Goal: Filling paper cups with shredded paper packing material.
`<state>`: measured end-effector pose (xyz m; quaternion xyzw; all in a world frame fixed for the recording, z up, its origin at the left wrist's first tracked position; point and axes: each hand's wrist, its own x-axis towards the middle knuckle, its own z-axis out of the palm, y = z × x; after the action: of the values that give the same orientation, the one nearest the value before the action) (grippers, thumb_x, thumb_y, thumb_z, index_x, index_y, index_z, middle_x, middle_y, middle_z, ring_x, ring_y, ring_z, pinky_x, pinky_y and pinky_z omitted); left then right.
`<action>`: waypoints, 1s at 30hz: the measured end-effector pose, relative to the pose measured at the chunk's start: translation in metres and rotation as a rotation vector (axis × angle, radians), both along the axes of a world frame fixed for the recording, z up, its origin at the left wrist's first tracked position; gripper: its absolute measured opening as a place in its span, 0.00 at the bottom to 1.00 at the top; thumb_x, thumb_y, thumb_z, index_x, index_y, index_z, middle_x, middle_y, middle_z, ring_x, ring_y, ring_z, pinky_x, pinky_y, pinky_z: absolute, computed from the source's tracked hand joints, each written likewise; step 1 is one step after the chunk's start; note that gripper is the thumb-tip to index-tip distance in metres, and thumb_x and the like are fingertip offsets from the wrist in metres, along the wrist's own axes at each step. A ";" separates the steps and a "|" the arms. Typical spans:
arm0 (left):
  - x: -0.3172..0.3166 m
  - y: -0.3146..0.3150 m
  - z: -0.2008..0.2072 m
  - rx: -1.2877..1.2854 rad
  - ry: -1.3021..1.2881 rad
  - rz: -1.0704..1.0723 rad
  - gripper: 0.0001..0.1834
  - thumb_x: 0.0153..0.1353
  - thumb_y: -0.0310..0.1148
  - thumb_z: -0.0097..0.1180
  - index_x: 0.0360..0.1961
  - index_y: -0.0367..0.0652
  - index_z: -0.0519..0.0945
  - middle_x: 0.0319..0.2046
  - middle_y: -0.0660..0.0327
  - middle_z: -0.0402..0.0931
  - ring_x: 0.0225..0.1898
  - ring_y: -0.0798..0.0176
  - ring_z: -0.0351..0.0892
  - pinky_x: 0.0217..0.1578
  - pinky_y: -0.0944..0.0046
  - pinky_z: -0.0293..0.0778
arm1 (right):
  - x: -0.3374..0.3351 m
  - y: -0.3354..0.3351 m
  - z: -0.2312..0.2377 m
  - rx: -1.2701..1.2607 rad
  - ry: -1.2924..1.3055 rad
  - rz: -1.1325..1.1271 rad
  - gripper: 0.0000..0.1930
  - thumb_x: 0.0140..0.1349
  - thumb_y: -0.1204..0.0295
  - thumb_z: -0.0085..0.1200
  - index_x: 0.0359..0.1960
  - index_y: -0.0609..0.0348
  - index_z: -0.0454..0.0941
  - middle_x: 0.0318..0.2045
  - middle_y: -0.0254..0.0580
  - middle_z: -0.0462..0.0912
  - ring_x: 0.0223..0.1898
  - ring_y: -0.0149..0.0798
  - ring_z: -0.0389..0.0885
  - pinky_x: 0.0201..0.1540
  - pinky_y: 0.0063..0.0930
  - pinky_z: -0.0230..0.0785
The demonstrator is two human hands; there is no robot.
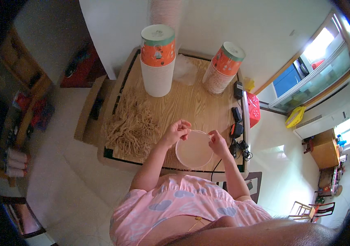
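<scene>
A white paper bucket (194, 153) stands near the table's front edge, its round mouth facing up toward me. Over its far rim a thin pale cord (200, 131) runs between my two hands. My left hand (177, 133) pinches one end at the rim's upper left. At the upper right, the fingers of my right hand (217, 142) are closed on the other end. Whether the cord passes through the bucket's wall is too small to tell. To the left of my left hand lies a loose heap of tan cords (130, 123).
Behind stand a tall stack of paper buckets (157, 78) and a shorter stack (221, 74), both topped with orange and green. Black adapters and cables (235, 130) line the wood-grain table's (185, 104) right edge. A red plastic stool (253, 110) stands beyond it.
</scene>
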<state>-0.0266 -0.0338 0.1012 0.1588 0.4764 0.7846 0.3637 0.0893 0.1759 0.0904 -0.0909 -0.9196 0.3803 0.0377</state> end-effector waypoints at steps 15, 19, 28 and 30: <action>0.012 -0.002 -0.069 -0.558 1.011 0.521 0.31 0.41 0.36 0.64 0.47 0.41 0.66 0.38 0.50 0.69 0.41 0.52 0.69 0.43 0.56 0.66 | -0.028 -0.035 0.070 -0.169 -0.046 0.146 0.07 0.55 0.71 0.49 0.29 0.61 0.77 0.19 0.45 0.76 0.22 0.29 0.73 0.25 0.27 0.66; 0.045 -0.008 -0.078 -0.783 0.671 0.440 0.37 0.43 0.50 0.62 0.49 0.36 0.64 0.41 0.47 0.67 0.42 0.49 0.67 0.43 0.54 0.64 | -0.026 -0.037 0.065 -0.324 0.108 0.092 0.06 0.56 0.72 0.48 0.29 0.61 0.75 0.21 0.42 0.77 0.22 0.29 0.72 0.27 0.26 0.66; 0.069 0.017 -0.113 -0.385 0.395 0.297 0.27 0.45 0.33 0.60 0.48 0.36 0.67 0.40 0.48 0.73 0.44 0.52 0.72 0.44 0.55 0.67 | -0.022 -0.045 0.070 -0.500 0.068 0.039 0.07 0.60 0.69 0.45 0.30 0.58 0.71 0.18 0.25 0.66 0.17 0.19 0.61 0.18 0.13 0.55; 0.065 0.016 -0.147 -0.590 0.137 0.213 0.22 0.47 0.27 0.53 0.47 0.36 0.68 0.41 0.49 0.74 0.44 0.54 0.74 0.44 0.58 0.69 | -0.021 -0.050 0.089 -0.703 -0.116 -0.033 0.07 0.61 0.68 0.45 0.30 0.59 0.71 0.17 0.24 0.65 0.17 0.18 0.61 0.17 0.13 0.55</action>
<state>0.0386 -0.0176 -0.0455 0.0482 0.7206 0.6337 0.2772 0.0680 0.1261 0.1795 -0.1344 -0.7315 0.6671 -0.0421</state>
